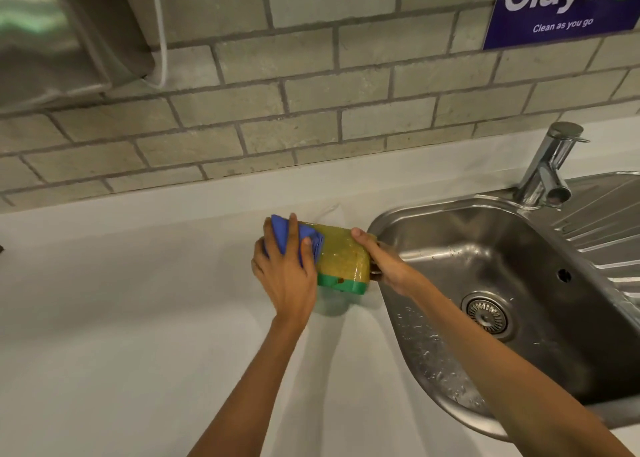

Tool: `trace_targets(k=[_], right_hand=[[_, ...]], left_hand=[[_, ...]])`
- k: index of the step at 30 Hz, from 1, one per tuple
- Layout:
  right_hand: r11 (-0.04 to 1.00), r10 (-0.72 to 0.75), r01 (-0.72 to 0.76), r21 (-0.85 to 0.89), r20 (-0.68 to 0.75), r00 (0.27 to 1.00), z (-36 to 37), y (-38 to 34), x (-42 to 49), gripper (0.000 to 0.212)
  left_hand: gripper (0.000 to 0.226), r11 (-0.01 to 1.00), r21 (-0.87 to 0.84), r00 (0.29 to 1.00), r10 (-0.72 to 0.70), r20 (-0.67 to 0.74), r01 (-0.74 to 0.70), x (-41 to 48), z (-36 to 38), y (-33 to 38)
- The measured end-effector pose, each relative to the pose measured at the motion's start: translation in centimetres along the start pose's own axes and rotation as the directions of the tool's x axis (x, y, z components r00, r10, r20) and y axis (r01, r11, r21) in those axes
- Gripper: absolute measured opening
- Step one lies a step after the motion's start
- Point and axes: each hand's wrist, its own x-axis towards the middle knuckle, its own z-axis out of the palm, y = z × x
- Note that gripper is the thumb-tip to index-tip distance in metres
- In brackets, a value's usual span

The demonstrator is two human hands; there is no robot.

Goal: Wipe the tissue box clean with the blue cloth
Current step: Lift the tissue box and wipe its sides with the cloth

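Left hand (pixel 284 273) presses blue cloth (pixel 282 233) on tissue box (pixel 344 259) | right hand (pixel 384 262) grips box end

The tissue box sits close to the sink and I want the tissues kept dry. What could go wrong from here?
1. The tissue box is held right at the rim of the sink, whose basin shows water droplets; a slip by the right hand could tip it in.
2. The left hand presses the blue cloth on the far-left end only, so the push may slide the box toward the basin.
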Motion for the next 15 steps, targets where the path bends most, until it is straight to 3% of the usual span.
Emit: trace_targets(k=[2,5,7,9,12,15], right_hand=[[1.000,-0.008,0.008,-0.001,-0.023,1.000,0.2,0.0,0.0,0.059],[1.000,-0.026,0.026,-0.006,-0.025,0.999,-0.1,0.1,0.0,0.058],[1.000,-0.025,0.025,-0.009,-0.018,1.000,-0.3,0.1,0.0,0.058],[1.000,-0.015,0.015,-0.008,-0.011,1.000,-0.3,0.1,0.0,0.061],[1.000,-0.002,0.002,-0.008,0.003,1.000,0.1,0.0,0.1,0.067],[1.000,0.009,-0.009,0.005,0.014,1.000,0.2,0.2,0.1,0.066]], left_hand=[[0.046,0.999,-0.001,0.999,0.034,-0.004,-0.034,0.3,0.3,1.6],[0.054,0.968,0.039,0.968,0.247,0.046,-0.248,-1.6,0.4,1.7],[0.060,0.951,0.051,0.951,0.302,0.070,-0.306,-2.5,0.2,-0.1],[0.060,0.973,0.035,0.973,0.228,0.040,-0.229,-1.9,0.0,-1.6],[0.051,0.999,-0.036,1.000,-0.001,-0.005,0.001,-0.2,0.0,-0.4],[0.052,0.998,-0.044,0.998,0.050,0.033,-0.049,-0.4,0.2,1.6]])
